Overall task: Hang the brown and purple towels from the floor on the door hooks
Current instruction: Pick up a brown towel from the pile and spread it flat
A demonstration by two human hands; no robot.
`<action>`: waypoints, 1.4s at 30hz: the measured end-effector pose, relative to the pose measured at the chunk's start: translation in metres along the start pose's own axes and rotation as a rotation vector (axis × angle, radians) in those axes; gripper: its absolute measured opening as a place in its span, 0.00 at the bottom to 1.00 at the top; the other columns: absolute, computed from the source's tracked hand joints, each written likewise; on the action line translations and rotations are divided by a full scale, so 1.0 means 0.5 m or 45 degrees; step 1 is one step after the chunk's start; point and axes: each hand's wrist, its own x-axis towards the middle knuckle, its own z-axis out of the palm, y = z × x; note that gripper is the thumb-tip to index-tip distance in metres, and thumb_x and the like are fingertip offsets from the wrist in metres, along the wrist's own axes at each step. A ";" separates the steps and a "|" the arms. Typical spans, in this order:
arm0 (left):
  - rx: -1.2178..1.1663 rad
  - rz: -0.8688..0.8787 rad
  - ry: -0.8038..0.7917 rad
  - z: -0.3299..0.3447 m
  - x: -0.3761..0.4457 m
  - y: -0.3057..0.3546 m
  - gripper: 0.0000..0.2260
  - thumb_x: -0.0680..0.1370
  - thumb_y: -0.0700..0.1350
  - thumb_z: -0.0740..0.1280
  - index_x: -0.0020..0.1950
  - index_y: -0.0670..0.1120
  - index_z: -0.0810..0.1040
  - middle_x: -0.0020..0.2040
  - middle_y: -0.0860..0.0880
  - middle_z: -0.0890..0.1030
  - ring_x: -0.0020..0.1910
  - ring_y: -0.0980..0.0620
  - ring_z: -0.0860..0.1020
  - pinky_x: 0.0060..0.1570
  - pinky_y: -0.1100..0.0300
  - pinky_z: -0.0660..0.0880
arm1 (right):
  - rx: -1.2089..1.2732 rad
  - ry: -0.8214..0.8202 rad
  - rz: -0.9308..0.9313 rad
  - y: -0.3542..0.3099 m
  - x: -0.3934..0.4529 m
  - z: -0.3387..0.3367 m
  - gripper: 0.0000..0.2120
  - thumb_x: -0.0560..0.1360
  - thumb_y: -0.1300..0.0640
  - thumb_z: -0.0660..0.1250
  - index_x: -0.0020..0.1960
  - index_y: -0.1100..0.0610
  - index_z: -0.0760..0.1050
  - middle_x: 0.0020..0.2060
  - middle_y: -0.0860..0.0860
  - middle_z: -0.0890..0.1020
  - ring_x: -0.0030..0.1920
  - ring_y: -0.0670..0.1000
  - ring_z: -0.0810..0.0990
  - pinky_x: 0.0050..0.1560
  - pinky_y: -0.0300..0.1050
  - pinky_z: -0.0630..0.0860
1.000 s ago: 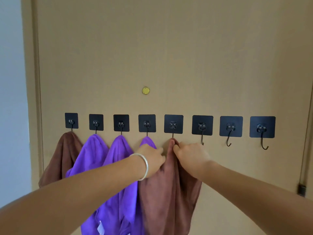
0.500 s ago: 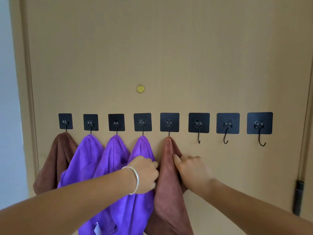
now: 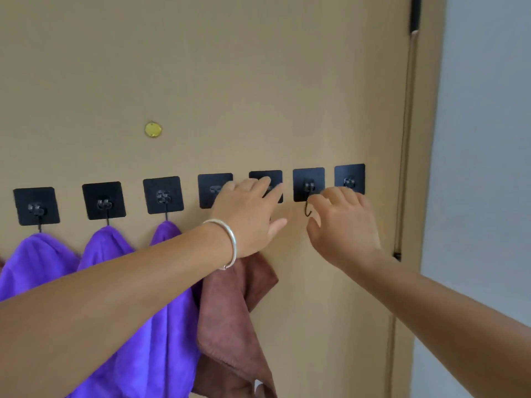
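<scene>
Three soft purple cloth towels (image 3: 40, 262) hang from the black square adhesive hooks (image 3: 105, 200) on the tan door (image 3: 258, 81); beside them a limp brown cloth towel (image 3: 230, 320) hangs too. Both look light and floppy, best pinched at a bunched corner. The left hand (image 3: 247, 216), bracelet at the wrist, reaches flat and released over the hook plates; the right hand (image 3: 344, 225) hovers loose-fingered, holding nothing, beside a bare black wire hook (image 3: 308, 209).
</scene>
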 end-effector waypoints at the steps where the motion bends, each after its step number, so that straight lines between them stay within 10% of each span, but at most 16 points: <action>1: -0.025 0.021 0.020 -0.001 0.013 0.009 0.30 0.79 0.63 0.50 0.77 0.50 0.54 0.74 0.47 0.62 0.72 0.46 0.61 0.66 0.47 0.62 | -0.036 -0.004 0.064 0.022 -0.008 -0.016 0.16 0.73 0.51 0.65 0.60 0.52 0.76 0.56 0.52 0.78 0.61 0.56 0.73 0.63 0.52 0.66; 10: -0.417 0.302 0.143 -0.047 0.062 0.172 0.33 0.78 0.66 0.46 0.78 0.50 0.47 0.78 0.48 0.54 0.77 0.48 0.50 0.73 0.43 0.51 | -0.446 -0.227 0.446 0.113 -0.154 -0.198 0.28 0.77 0.39 0.54 0.73 0.48 0.60 0.73 0.51 0.64 0.76 0.54 0.54 0.74 0.59 0.50; 19: -0.891 0.741 0.449 -0.214 -0.010 0.420 0.33 0.78 0.66 0.49 0.78 0.50 0.51 0.77 0.48 0.57 0.75 0.48 0.55 0.71 0.44 0.52 | -0.919 -0.280 0.815 0.105 -0.373 -0.505 0.28 0.76 0.38 0.57 0.72 0.47 0.63 0.72 0.51 0.67 0.75 0.54 0.57 0.75 0.59 0.50; 42: -1.667 1.756 0.918 -1.171 -0.663 0.930 0.33 0.78 0.66 0.50 0.78 0.51 0.50 0.77 0.47 0.57 0.76 0.47 0.56 0.72 0.41 0.55 | -2.028 -0.270 1.664 -0.250 -0.969 -1.558 0.27 0.75 0.42 0.62 0.71 0.50 0.66 0.70 0.53 0.69 0.72 0.54 0.64 0.72 0.62 0.57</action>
